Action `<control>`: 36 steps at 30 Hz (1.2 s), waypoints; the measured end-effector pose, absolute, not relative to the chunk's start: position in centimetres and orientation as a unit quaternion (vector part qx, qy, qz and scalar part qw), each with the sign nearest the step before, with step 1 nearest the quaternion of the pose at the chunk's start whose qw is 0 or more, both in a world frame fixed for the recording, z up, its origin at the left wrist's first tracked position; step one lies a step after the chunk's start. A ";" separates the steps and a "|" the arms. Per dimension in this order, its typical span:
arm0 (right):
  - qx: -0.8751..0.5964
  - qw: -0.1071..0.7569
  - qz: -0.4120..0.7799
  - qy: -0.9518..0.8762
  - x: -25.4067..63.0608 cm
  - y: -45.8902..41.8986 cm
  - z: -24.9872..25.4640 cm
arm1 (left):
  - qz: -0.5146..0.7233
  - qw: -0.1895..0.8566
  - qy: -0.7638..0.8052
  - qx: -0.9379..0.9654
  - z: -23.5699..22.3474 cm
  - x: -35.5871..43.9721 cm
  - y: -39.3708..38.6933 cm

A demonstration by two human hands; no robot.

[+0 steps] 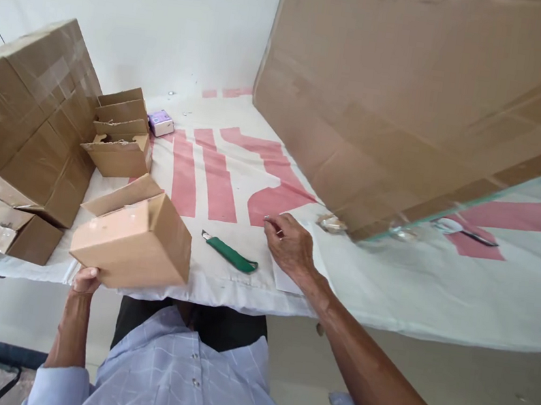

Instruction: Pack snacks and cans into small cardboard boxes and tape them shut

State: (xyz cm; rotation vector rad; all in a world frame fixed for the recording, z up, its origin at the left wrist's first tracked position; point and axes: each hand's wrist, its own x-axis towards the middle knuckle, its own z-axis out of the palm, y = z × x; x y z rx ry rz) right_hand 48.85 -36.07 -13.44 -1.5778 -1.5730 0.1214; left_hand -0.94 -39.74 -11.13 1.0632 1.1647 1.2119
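My left hand [86,280] grips the lower near corner of a small brown cardboard box [132,244], tilted, with a flap standing up at its far side. The thumb shows on the box; the other fingers are hidden beneath it. Over the table, my right hand [291,244] has its thumb and forefinger pinched together, and a tiny pale bit shows at the fingertips, too small to name. Between the hands lies a green utility knife [232,254] with its blade tip out. A white sheet of paper [290,282] lies under my right hand and wrist.
Large taped cartons [29,114] stand at the left, with an open small box [119,151] and a purple-and-white box [160,123] beside them. Low boxes [10,233] sit at the near left. A big cardboard panel [412,95] leans over the right side, near a dark-handled tool [473,235].
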 end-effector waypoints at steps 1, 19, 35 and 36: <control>-0.616 0.456 0.067 -0.638 48.0 -36.3 -12.3 | 0.510 0.539 0.494 0.453 -10.8 -0.6 -39.7; -0.262 0.288 0.094 -0.916 35.6 -43.6 -2.1 | 0.391 0.430 0.476 0.660 -8.3 2.8 -40.8; -0.353 -0.064 0.133 -0.924 30.1 -34.7 -3.4 | 0.355 0.405 0.472 0.698 -9.2 2.8 -41.5; -0.347 -0.089 0.118 -0.926 29.6 -34.5 -3.4 | 0.354 0.402 0.471 0.701 -9.3 2.8 -41.6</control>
